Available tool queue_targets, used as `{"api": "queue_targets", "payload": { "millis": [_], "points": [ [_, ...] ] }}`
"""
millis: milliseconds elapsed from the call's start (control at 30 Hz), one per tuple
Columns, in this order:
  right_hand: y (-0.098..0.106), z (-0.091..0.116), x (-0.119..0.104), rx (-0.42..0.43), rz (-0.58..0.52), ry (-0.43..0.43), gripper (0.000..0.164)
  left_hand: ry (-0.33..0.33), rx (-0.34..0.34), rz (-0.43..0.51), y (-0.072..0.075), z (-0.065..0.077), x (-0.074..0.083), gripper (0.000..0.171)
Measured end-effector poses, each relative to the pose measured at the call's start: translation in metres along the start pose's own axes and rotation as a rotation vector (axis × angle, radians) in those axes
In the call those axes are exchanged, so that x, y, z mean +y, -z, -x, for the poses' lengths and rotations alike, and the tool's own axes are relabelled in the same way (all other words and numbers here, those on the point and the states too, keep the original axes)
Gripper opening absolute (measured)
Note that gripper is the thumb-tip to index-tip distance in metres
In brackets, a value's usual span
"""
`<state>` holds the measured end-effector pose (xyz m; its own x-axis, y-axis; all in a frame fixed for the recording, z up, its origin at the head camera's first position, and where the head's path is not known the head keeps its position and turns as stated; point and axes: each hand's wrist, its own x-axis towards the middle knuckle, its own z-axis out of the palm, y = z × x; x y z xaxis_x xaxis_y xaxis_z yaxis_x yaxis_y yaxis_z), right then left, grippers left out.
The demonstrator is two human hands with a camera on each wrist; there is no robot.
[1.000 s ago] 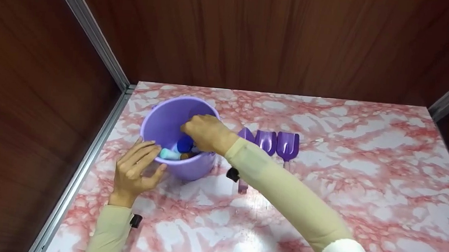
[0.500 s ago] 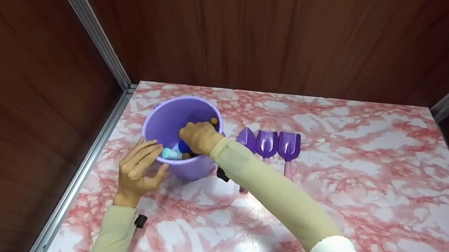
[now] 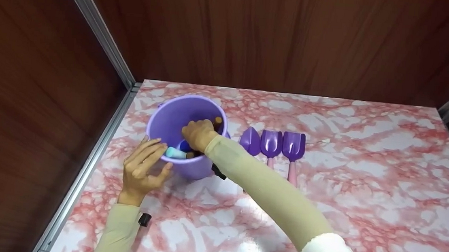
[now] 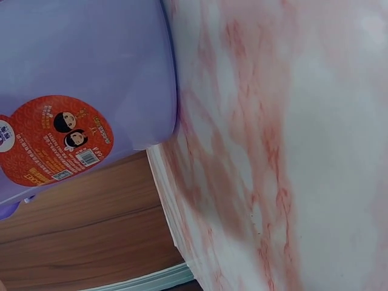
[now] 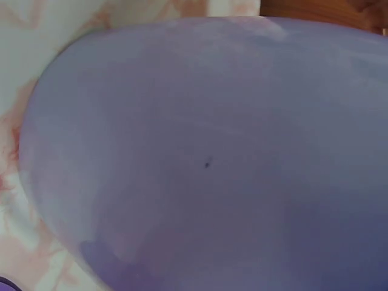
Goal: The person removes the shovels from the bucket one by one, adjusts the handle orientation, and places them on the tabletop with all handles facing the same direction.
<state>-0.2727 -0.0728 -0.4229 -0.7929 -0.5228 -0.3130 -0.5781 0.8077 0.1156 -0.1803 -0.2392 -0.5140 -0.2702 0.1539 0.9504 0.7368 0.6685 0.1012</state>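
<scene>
A purple bucket [image 3: 168, 115] stands on the marbled table. My left hand [image 3: 141, 171] holds its near left rim, fingers over the edge and thumb against the outer wall. My right hand [image 3: 198, 135] is down inside the bucket with bent knuckles; its fingertips are hidden, so whatever they touch cannot be seen. Beside it lie a pale cyan cylindrical piece [image 3: 175, 153], a blue thing [image 3: 184, 145] and a brown end [image 3: 218, 120] by the right wall. In the left wrist view the bucket wall [image 4: 109, 54] bears a round red label [image 4: 60, 139].
Right of the bucket lie a pointed purple toy trowel [image 3: 250, 141] and two square-bladed purple toy shovels [image 3: 271, 143] with pink handles, partly behind my right sleeve [image 3: 267, 190]. Dark wood panels [image 3: 256, 35] rise at the back and sides of the marbled table [image 3: 367, 167].
My right hand has sunk slightly deeper into the bucket, and the brown end by the right wall has come into sight. The left hand keeps its place on the rim.
</scene>
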Motion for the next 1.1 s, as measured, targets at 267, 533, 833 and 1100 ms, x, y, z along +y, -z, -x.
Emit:
{"api": "queue_targets", "payload": {
  "millis": [267,533,833,1100],
  "points": [
    [0.000,-0.003,-0.004,0.016,0.045,0.012,0.028,0.001,0.017,0.007,0.000,0.000,0.001,0.045],
    [0.003,-0.002,-0.006,0.066,0.078,0.015,0.030,0.011,0.008,0.017,-0.001,-0.001,0.002,0.045],
    [0.021,0.009,-0.005,0.121,0.134,0.044,0.026,0.012,0.011,0.016,-0.001,-0.002,0.001,0.045],
    [0.044,0.023,0.008,0.165,0.108,0.035,0.025,0.014,0.025,0.017,-0.002,-0.001,0.001,0.045]
  ]
}}
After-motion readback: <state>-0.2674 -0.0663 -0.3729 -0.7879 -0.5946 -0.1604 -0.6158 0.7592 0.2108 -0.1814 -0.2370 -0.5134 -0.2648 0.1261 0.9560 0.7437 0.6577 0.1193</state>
